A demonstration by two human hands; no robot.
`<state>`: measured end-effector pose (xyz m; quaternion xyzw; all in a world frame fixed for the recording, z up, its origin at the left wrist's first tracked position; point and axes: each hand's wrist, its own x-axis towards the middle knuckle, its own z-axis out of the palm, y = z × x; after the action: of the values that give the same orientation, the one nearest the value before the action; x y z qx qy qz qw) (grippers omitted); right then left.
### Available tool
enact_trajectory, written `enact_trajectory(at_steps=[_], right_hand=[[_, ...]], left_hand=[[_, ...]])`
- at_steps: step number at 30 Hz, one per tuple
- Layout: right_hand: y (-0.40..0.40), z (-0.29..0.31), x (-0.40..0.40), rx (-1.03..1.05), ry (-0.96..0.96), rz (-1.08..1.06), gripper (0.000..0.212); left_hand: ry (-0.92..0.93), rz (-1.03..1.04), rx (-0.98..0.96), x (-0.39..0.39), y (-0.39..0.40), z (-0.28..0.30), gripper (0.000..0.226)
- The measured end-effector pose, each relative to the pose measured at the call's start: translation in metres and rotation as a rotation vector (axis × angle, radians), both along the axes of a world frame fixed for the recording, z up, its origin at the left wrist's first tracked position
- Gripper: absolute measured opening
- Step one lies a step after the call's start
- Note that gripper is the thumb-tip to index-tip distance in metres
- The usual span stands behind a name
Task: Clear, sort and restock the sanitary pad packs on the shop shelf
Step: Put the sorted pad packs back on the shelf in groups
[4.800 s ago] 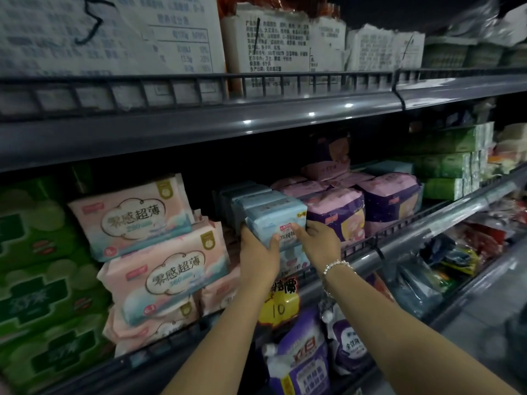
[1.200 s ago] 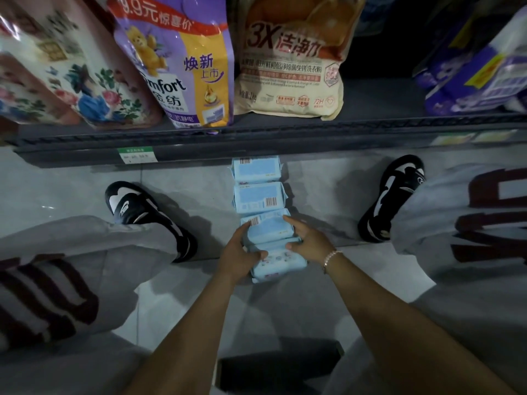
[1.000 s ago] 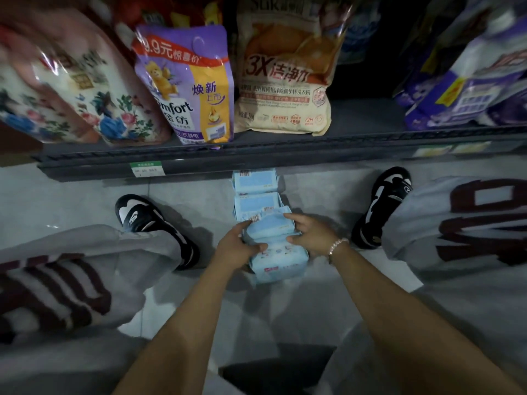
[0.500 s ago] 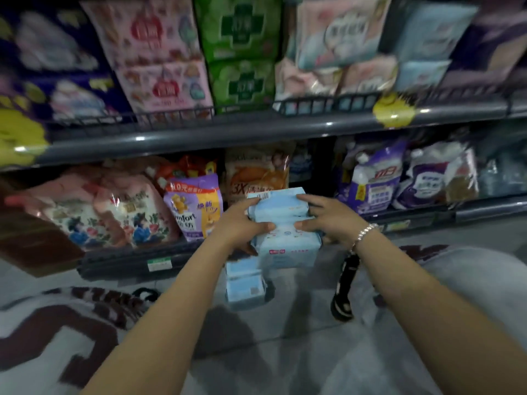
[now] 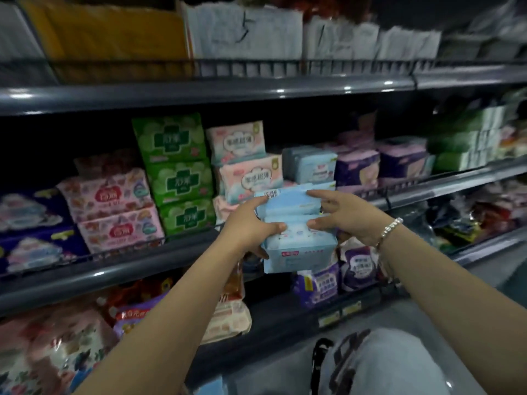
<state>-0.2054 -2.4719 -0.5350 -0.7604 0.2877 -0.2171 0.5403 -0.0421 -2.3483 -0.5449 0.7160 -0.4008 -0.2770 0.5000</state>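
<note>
Pale-blue pad packs (image 5: 296, 223), stacked, sit clamped between the left hand (image 5: 251, 223) and right hand (image 5: 345, 216), fingers curled round both ends to keep the stack together, at 6 o'clock below the blue row (image 5: 310, 166) on the shelf (image 5: 171, 252), likely for restocking.

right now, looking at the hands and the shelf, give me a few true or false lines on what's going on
1. Both hands grip the light blue packs. True.
2. The left hand hangs free. False: its fingers hold the packs' left side.
3. A bead bracelet sits on the right wrist. True.
4. The green packs lie right of the purple packs. False: they stand to the left.
5. The held packs rest on the floor. False: they are up in front of the shelf rail.
</note>
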Motion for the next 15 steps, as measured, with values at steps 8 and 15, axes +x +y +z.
enact_trajectory(at_steps=[8,15], right_hand=[[-0.067,0.066,-0.024,-0.128,-0.060,-0.089,0.073],[-0.147,0.100,0.000,-0.134,-0.062,-0.103,0.074]], left_hand=[[-0.106,-0.062,-0.117,-0.021,-0.076,0.063,0.079],[-0.179,-0.046,-0.136,-0.004,-0.161,0.102,0.079]])
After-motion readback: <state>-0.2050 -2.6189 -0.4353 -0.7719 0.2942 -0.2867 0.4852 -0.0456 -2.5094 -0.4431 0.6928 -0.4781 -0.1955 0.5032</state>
